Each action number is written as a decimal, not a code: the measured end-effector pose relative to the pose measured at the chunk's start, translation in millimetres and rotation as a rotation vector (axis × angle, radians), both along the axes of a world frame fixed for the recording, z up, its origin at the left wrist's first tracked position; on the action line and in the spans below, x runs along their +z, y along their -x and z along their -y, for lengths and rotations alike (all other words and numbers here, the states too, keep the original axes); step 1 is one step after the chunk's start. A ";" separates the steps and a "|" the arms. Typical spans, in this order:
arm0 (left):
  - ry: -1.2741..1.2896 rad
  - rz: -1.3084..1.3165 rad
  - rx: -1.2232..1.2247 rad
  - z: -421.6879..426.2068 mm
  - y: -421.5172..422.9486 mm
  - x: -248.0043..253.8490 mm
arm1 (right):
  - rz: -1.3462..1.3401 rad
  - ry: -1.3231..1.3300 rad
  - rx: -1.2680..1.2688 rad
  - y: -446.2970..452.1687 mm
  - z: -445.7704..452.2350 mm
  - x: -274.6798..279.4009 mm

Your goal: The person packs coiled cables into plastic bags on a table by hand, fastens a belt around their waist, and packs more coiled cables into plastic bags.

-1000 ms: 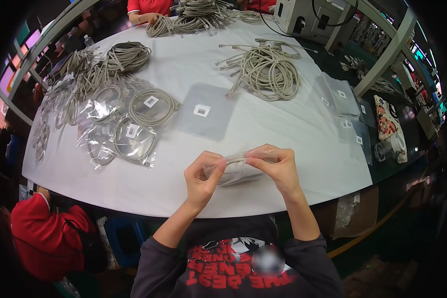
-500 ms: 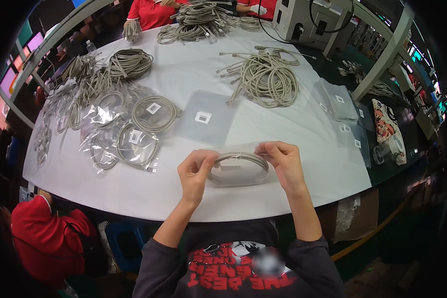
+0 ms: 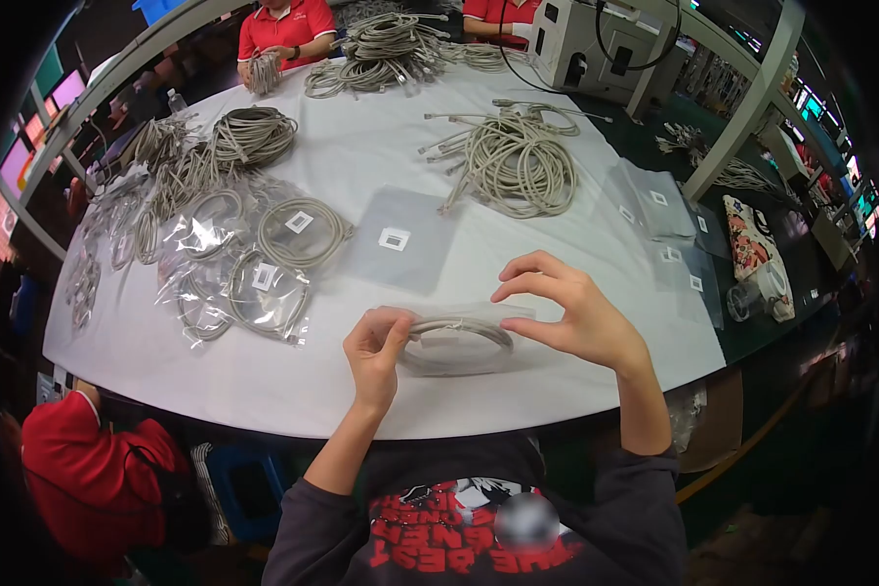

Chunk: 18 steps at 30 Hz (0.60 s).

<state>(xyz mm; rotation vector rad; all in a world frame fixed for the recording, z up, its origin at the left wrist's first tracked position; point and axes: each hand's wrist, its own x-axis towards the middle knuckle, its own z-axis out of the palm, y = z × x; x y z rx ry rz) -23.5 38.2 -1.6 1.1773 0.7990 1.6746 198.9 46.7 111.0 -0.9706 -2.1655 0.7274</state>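
A clear plastic bag with a coiled grey network cable inside is tilted up over the white table near its front edge. My left hand pinches the left end of this bagged cable between thumb and fingers. To the right of the bag, my right hand is open, thumb and fingers apart, with nothing visible between them. Just beyond lies a flat clear bag with a white label. Several bagged cable coils rest on the left, some overlapping.
Loose cables are heaped at the back right, with another bundle at the back left. Stacked clear bags lie along the right edge. A person in red sits at lower left; another person handles cables across the table.
My right hand has let go of the bag's right end, opened and moved to the right. My left hand keeps its hold, and the bag has shifted slightly left and down.
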 end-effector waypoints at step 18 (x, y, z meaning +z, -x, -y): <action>0.063 0.110 0.103 -28.9 39.3 25.8 | -0.182 -0.087 -0.112 2.2 -23.0 19.6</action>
